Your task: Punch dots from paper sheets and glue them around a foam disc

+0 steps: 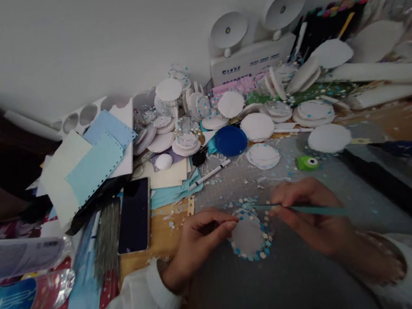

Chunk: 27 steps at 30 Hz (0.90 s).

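A small white disc (247, 234) lies on the grey mat, its rim ringed with tiny blue and white paper flowers (267, 237). My left hand (203, 242) is closed, thumb and forefinger pinched at the disc's upper left rim. In my right hand (309, 211) is a slim teal pair of tweezers (323, 208), held like a pen. Its dark tips reach left to the flowers at the top of the rim. Whether a flower is between the tips is too small to tell. Loose flower bits are scattered just beyond the disc.
A green flower punch (307, 162) sits behind my right hand. Stacked white discs (258, 126) and a blue round lid (230, 141) crowd the back. To the left are a phone (134, 216), coloured paper sheets (95, 167) and plastic bottles (27, 297). A black strip (399, 194) lies right.
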Motion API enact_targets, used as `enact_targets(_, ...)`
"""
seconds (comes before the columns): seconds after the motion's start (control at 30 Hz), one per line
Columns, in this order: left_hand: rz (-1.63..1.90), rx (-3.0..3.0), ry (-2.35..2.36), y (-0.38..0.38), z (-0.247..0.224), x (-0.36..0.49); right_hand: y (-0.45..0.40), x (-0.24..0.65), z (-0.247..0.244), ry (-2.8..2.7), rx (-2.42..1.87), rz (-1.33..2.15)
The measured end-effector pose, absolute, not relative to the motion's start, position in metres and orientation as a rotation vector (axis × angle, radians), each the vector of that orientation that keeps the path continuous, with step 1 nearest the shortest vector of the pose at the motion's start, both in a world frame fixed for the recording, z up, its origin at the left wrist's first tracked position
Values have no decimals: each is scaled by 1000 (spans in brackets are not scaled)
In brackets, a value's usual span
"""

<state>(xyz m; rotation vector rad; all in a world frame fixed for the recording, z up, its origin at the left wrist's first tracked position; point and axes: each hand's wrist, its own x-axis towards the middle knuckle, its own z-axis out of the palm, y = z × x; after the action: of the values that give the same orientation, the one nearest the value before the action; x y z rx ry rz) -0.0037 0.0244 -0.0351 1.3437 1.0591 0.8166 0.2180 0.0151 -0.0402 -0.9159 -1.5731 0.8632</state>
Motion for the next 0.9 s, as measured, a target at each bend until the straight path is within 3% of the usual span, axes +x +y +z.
enact_targets(0.27,805,1583,1220,19,-19,-7,17,227,-21,-2328,-561,-143)
enact_targets(0.37,740,1529,1188,9,-1,2,14,224,-7,-2444,-392,-339)
enact_targets(0.6,560,1232,1154,-7,16,23,11,203,7,-2454,-125,-461)
enact_targets(0.77,678,1213,1214,-12,13,26,8,202,4,-2377,-292,-283)
enact_targets(0.9,696,1349,1186,-13,14,20,-8,254,-13,-2279,-582,-188)
